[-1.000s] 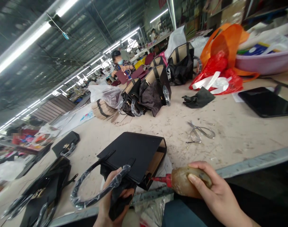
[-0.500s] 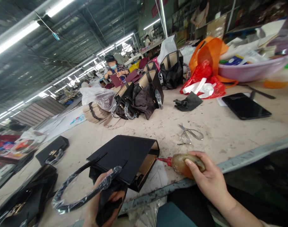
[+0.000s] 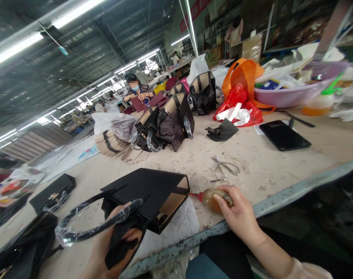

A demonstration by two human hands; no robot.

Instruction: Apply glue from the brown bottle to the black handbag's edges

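Note:
A black handbag (image 3: 147, 190) lies tilted near the table's front edge, its tan-lined open side facing right. My left hand (image 3: 103, 248) grips it from below, with black fabric over the fingers. The bag's plastic-wrapped handle (image 3: 77, 232) loops out to the left, across that hand. My right hand (image 3: 237, 209) is closed around an amber squeeze bottle (image 3: 213, 199). Its red nozzle (image 3: 196, 196) points left and reaches the bag's right edge; whether the tip touches is hard to tell.
Scissors (image 3: 225, 169) lie beyond the bottle. Farther back are a dark cloth (image 3: 222, 130), a black tablet (image 3: 283, 135), several bags (image 3: 170, 120), a red plastic bag (image 3: 237, 102) and a purple basin (image 3: 283, 95). A person (image 3: 137, 93) works across the table.
The bag has turned slightly, showing more of its tan inside. My right hand and the bottle have shifted left in view, the nozzle now at the bag's edge. The whole view has shifted somewhat.

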